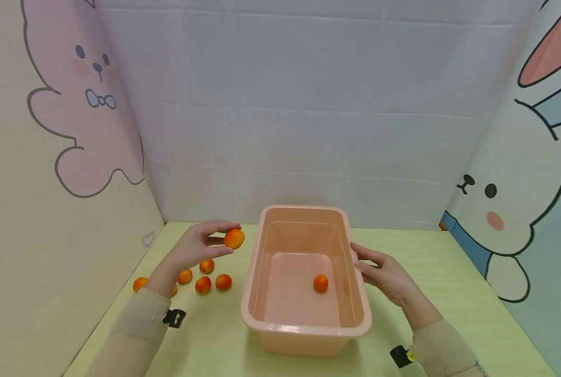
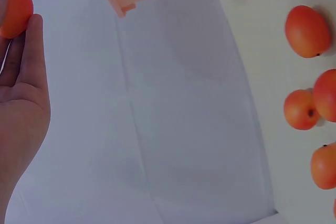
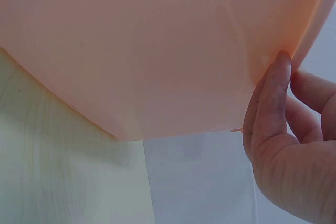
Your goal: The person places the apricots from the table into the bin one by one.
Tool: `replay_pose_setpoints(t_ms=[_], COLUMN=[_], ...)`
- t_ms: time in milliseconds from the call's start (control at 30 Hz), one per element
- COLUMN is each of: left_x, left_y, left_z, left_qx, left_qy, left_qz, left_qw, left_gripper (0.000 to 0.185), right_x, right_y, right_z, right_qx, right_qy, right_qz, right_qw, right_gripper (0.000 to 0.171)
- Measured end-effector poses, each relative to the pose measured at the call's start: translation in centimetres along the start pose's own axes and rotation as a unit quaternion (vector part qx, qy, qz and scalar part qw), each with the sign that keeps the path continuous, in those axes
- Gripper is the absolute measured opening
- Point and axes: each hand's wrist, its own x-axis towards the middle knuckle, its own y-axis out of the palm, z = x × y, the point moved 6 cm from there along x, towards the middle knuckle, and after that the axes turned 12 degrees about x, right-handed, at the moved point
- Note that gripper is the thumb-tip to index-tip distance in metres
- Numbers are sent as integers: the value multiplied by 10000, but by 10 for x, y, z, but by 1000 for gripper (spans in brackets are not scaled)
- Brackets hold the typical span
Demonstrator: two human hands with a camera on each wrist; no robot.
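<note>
Right now left hand (image 1: 197,245) pinches an apricot (image 1: 234,239) just left of the pink tub (image 1: 309,335), right hand (image 1: 385,276), fingers straight, steadies its rim

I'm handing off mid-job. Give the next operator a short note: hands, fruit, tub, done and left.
Left hand: pinches one orange fruit in the air, just left of the pink tub.
Right hand: fingers rest straight against the tub's right rim, steadying it.
Done: one fruit in the tub.
Left: the held fruit, plus the loose fruits on the table left of the tub; at least five show, some partly hidden by the left arm.
</note>
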Motion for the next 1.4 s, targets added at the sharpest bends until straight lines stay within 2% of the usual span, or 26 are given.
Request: replay_pose_setpoints(t_ms=[100, 467, 700, 833, 933, 1100, 1233, 1400], left_x=[12, 49, 68, 80, 90, 108, 121, 135], left_y=[-3, -8, -18, -18, -14, 1, 19, 46], left_z=[-12, -53, -83, -99, -107, -114, -114, -109], left_qx=[74, -166, -137, -102, -86, -81, -158, -298], left_qy=[190, 297, 310, 247, 226, 417, 436, 288], left_qz=[-14, 6, -330, -430, -394, -297, -166, 39], left_qw=[9998, 9994, 9989, 9987, 9989, 9987, 9988, 9991], left_gripper=[50, 50, 51, 51, 51, 49, 47, 48], right_x=[0, -1, -1, -1, -1, -1, -1, -1], right_y=[0, 0, 0, 0, 0, 1, 1, 0], right_z=[0, 0, -1, -1, -1, -2, -2, -1], right_qx=[-7, 20, -8, -7, 3, -10, -23, -17], right_qy=[4, 38, 49, 25, 23, 46, 33, 10], right_qz=[-11, -97, -84, -74, -80, -79, -56, -30], right_qw=[10000, 9999, 10000, 10000, 10000, 10000, 10000, 10000], right_gripper=[60, 60, 61, 61, 61, 62, 61, 61])
